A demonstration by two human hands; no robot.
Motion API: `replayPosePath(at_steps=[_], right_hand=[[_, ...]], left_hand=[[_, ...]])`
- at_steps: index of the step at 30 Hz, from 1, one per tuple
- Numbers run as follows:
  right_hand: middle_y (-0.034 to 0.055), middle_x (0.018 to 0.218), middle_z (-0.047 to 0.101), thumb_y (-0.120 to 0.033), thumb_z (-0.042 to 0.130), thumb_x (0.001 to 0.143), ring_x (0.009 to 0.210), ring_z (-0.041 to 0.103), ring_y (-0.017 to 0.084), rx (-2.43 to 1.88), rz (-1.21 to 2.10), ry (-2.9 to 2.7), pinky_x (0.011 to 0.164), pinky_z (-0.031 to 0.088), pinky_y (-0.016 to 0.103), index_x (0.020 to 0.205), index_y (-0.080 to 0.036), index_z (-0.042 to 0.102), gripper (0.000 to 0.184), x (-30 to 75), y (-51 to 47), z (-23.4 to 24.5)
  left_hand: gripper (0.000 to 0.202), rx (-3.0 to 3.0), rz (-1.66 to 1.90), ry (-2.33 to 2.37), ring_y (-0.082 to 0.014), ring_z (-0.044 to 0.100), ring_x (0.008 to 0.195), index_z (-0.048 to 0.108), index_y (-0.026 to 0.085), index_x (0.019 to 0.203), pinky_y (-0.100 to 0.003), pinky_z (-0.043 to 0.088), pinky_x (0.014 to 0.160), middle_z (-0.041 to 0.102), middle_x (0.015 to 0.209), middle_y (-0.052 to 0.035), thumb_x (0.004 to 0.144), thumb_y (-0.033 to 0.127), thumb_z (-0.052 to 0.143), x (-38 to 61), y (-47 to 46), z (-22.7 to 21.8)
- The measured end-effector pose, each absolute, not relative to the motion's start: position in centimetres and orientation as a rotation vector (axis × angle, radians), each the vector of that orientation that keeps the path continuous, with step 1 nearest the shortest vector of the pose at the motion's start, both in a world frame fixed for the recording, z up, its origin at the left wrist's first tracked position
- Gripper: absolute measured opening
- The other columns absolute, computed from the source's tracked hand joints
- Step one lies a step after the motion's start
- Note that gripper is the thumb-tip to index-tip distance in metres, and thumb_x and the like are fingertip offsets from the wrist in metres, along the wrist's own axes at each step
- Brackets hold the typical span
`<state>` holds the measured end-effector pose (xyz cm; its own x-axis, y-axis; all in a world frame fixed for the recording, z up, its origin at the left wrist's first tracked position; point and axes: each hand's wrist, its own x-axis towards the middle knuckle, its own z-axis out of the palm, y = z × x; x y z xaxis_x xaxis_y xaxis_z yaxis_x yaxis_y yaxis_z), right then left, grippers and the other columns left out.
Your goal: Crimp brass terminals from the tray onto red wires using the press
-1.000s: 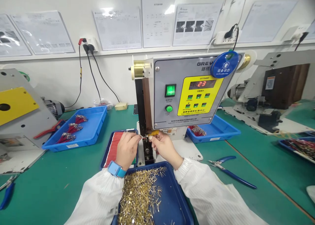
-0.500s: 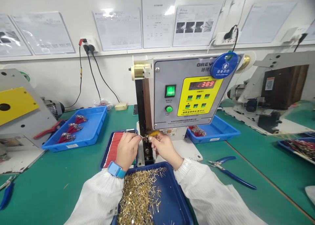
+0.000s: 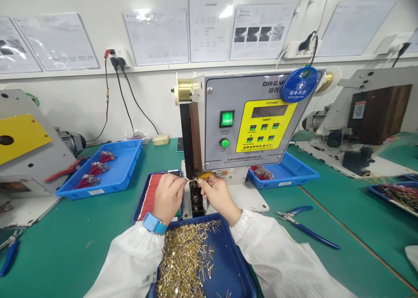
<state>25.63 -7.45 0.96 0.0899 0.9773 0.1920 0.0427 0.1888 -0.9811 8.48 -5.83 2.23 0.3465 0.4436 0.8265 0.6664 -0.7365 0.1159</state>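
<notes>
Red wire [image 3: 187,179], pinched in the grip of our left hand [image 3: 169,198], ran crosswise toward the grey crimping press [image 3: 215,132], its tip nearest our right hand [image 3: 218,197], whose grip pinched something small, perhaps a brass terminal.

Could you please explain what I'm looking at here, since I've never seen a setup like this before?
This picture comes from a camera worn on a person's head, looking down at their hands. The grey box with the yellow panel is a bench-top crimping machine, standing on a green workbench. The left hand, with a blue wrist strap, pinches a thin wire at the front of the machine. The right hand pinches something beside it, too small to make out. Nearest the person is a dark blue tray heaped with small gold-coloured pins. Behind the left hand is a tray of red wires. A blue tray holds bundles of red wires with metal ends, and blue-handled pliers lie on the right.
</notes>
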Motion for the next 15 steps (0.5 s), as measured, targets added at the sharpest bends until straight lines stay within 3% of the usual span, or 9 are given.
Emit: replayPosePath(at_steps=[15], right_hand=[[0.0002,0.06,0.057,-0.039,0.055,0.082,0.053,0.055,0.015,-1.196,0.787,-1.275,0.05,0.044,0.027,0.077,-0.019,0.055,0.02,25.01,-7.72,0.76]], left_hand=[[0.017,-2.383,-1.276,-1.011,-0.0192,0.051,0.08,0.063,0.019,0.086,-0.033,0.044,0.071,0.058,0.077,-0.0045,0.094,0.019,0.049,8.3,-5.63,2.14]])
